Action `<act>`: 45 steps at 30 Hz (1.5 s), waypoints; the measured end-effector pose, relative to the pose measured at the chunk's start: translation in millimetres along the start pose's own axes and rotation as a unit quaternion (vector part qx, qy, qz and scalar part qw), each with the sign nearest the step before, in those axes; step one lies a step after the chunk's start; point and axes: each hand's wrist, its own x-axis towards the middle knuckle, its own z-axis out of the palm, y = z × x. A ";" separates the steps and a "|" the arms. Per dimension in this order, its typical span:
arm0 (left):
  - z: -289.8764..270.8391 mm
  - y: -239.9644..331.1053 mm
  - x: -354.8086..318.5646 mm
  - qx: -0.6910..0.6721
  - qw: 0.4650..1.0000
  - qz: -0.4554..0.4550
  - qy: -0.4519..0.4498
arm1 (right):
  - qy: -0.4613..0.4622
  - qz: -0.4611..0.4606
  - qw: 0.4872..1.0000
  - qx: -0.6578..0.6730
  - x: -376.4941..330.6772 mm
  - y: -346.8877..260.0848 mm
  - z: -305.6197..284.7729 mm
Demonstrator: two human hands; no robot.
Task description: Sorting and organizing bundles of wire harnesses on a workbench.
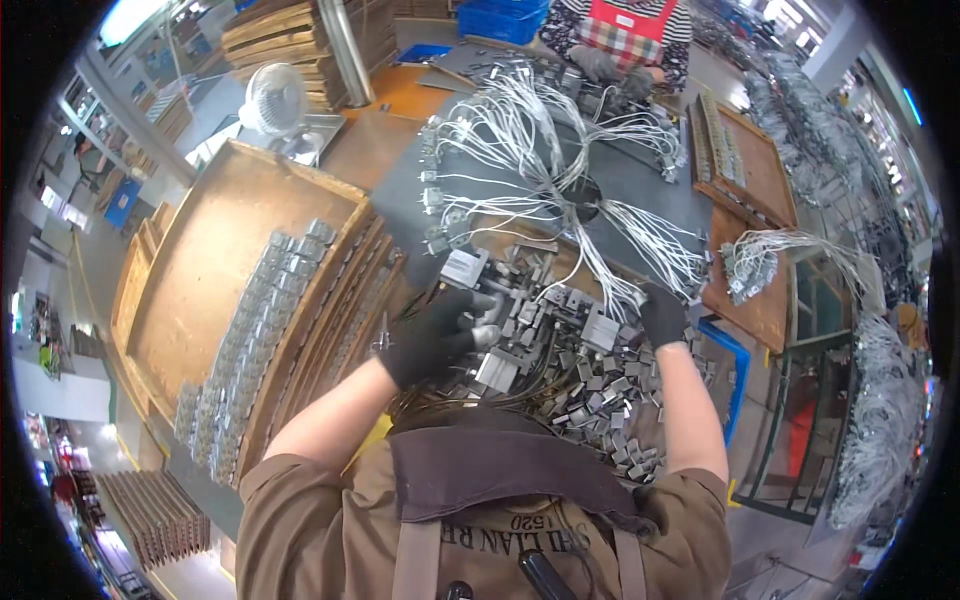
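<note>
My left hand (pixel 440 338), in a dark glove with grey fingertips, reaches in from the left over a metal fixture (pixel 525 315) of blocks and clamps. Its fingers are apart beside the fixture's left side, and I make out nothing held in them. On the right, my gloved right hand (pixel 663 314) is closed at the end of a bundle of white wires (pixel 610 275); its fingertips are partly hidden. Many small grey metal parts (pixel 600 395) lie heaped in front of me, below the fixture. More white wires (pixel 545 150) fan out across the table, with small metal pieces at their ends.
Wooden trays (pixel 245 225) with rows of metal pieces stand stacked at left. Behind them is a white fan (pixel 275 100). Across the table a person in a red-topped apron (pixel 630 30) works with gloved hands. Another wooden tray (pixel 755 165) lies at far right, near a wire bundle (pixel 750 270).
</note>
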 end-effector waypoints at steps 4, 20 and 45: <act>-61.4 21.3 -44.8 0.035 0.999 -0.023 0.033 | -0.072 0.006 0.997 -0.018 10.5 -23.8 -24.4; -289.2 31.3 -286.6 0.229 0.909 -0.257 0.234 | -0.029 0.139 0.927 0.347 76.4 8.0 -15.4; -171.0 47.5 -119.0 -0.041 0.947 0.139 0.286 | -0.510 -0.192 0.838 0.023 44.3 -192.0 -6.0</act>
